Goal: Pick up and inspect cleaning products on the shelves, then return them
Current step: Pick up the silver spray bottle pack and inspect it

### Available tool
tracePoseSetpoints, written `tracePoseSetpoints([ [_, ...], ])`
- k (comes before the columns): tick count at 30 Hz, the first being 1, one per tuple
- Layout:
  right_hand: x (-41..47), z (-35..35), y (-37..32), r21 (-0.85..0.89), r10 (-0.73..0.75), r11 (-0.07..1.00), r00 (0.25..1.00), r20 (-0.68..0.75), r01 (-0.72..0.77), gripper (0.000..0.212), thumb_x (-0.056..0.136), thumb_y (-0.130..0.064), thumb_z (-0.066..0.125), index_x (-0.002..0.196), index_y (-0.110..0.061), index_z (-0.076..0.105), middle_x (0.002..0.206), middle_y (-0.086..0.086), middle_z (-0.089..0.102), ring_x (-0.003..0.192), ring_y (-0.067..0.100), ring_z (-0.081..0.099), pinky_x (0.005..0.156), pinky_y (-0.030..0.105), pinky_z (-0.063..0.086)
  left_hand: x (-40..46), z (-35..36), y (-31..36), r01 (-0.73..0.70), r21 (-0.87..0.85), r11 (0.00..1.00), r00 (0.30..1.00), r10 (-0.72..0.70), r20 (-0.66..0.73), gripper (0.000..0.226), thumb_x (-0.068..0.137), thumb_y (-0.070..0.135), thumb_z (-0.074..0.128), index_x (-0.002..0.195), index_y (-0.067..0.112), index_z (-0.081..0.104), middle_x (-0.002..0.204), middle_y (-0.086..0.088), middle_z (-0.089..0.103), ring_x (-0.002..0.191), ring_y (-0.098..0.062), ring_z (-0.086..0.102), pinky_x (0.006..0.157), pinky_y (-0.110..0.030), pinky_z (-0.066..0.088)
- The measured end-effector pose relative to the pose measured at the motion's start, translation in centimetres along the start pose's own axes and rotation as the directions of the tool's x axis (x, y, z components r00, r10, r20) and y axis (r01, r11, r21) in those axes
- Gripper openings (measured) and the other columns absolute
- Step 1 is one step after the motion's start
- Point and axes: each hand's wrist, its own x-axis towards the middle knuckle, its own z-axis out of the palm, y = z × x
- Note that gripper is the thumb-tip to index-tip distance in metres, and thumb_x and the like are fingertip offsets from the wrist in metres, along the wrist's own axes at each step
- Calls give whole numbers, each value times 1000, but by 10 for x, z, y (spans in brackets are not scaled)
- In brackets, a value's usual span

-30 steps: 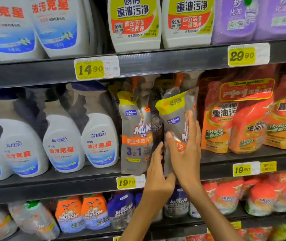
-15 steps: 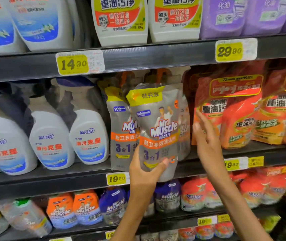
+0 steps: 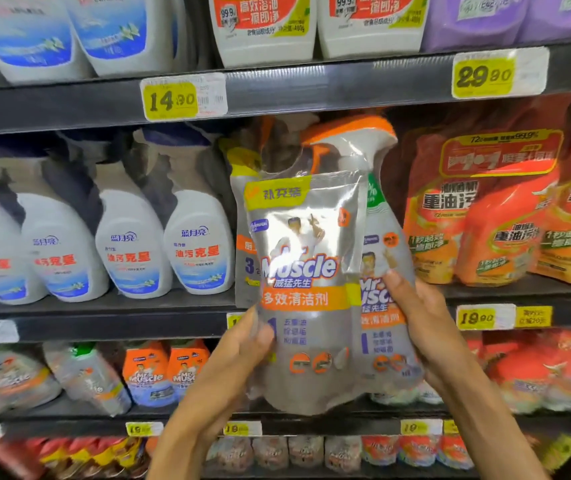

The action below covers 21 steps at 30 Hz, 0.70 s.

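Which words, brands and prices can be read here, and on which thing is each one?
"Mr Muscle": silver pouch pack, held by left hand and right hand.
"14.90": yellow price tag, upper shelf edge.
"29.90": price tag, upper right.
"19.90": price tag, middle shelf edge.
"99.9": white bottle.
Small print on the pouch: too blurred.

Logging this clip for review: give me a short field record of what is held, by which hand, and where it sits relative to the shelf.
item: Mr Muscle bundle, silver refill pouch wrapped with a spray bottle
left hand: grips the lower left edge
right hand: holds the right side, thumb on front
position: off the shelf, upright, in front of the middle shelf
neighbours: white spray bottles left, orange packs right
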Motion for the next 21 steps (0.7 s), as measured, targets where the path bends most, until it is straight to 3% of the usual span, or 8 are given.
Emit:
tracePoseSetpoints([
  [1, -2, 2, 2, 4, 5, 1000, 1000, -12, -5, 29, 70, -52, 67, 89, -32, 76, 88, 7, 76, 76, 20, 74, 58, 25, 57, 2, 3, 1, -8, 0, 1000, 999, 8, -37, 68, 82, 39, 68, 134, 1, 47, 110, -22, 64, 101, -38, 61, 71, -27, 55],
  [3, -6, 5, 4, 0, 12, 1000, 1000, -26, -12, 30, 67, -52, 63, 85, -32, 77, 85, 5, 76, 73, 18, 74, 56, 25, 56, 10, 13, 9, -14, 49, 999, 991, 21, -129, 65, 72, 58, 67, 125, 21, 56, 111, -6, 70, 102, -21, 67, 80, -30, 56],
  [5, -9, 7, 3, -3, 22, 1000, 999, -28, -22, 29, 68, -50, 62, 82, -30, 77, 82, 4, 76, 70, 16, 73, 54, 23, 55, 4, 18, 7, -77, 73, 994, 977, 90, -193, 54, 68, 64, 66, 111, 32, 62, 109, 3, 71, 100, -13, 68, 81, -28, 57],
  [12, -26, 8, -7, -2, -7, 1000, 999, 42, 8, 23, 76, -48, 66, 91, -33, 75, 88, 2, 77, 77, 15, 74, 59, 22, 56, -3, 37, 1, -152, -5, 988, 928, 141, -346, 49, 60, 58, 62, 96, 26, 67, 91, 1, 76, 81, -13, 72, 60, -19, 55],
  [16, -38, 10, -4, 52, -19, 999, 998, 57, 16, 49, 73, -40, 70, 119, -30, 59, 105, 2, 74, 90, 18, 72, 65, 25, 57, -8, 34, 0, -155, -15, 988, 920, 139, -365, 37, 61, 58, 64, 87, 34, 73, 91, 1, 76, 82, -14, 73, 61, -21, 56],
  [18, -42, 15, -5, 21, -14, 1000, 999, 52, 13, 51, 69, -40, 74, 118, -34, 60, 103, 1, 75, 89, 18, 73, 64, 26, 57, -12, 31, 2, -150, -20, 989, 921, 132, -367, 34, 61, 58, 64, 85, 36, 74, 91, 2, 76, 82, -13, 72, 61, -20, 55],
  [21, -48, 23, -7, -22, -27, 999, 999, 36, 28, 39, 71, -38, 78, 108, -38, 66, 99, 2, 75, 86, 18, 73, 64, 26, 56, -19, 27, 4, -102, -43, 994, 932, 80, -352, 34, 60, 59, 63, 83, 37, 74, 90, 2, 76, 81, -13, 73, 59, -20, 54],
])
